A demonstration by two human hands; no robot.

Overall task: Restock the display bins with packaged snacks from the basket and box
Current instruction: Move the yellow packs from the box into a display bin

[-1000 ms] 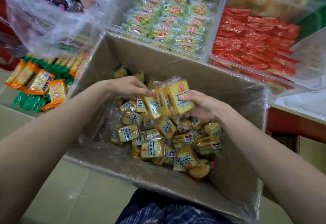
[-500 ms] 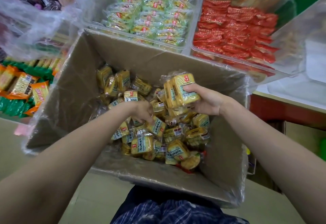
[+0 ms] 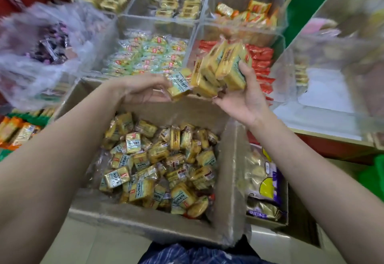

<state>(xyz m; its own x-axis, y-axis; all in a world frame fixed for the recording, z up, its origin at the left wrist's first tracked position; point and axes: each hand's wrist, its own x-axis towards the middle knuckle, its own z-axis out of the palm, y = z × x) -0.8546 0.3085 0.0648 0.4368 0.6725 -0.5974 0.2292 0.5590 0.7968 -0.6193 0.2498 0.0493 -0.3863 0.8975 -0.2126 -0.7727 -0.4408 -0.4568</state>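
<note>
A cardboard box [image 3: 133,220] lined with clear plastic holds several yellow snack packets [image 3: 158,160]. My right hand [image 3: 243,99] is raised above the box's far edge and grips a stack of yellow packets [image 3: 220,66]. My left hand [image 3: 143,91] is beside it and pinches a single yellow packet [image 3: 179,86]. Behind the hands are clear display bins: one with green-yellow packets [image 3: 149,56], one with red packets [image 3: 261,64], and farther ones with yellow packets [image 3: 176,0].
A clear bag of dark wrapped sweets [image 3: 49,45] lies at the left. Orange and green packets [image 3: 16,130] lie at the lower left. A second box with purple-and-gold bags [image 3: 264,182] stands right of the main box. A clear bin wall [image 3: 332,41] rises at right.
Both hands rose out of the box to above its far edge. The left hand picked a single packet from the pile. The view tilted up, showing more bins.
</note>
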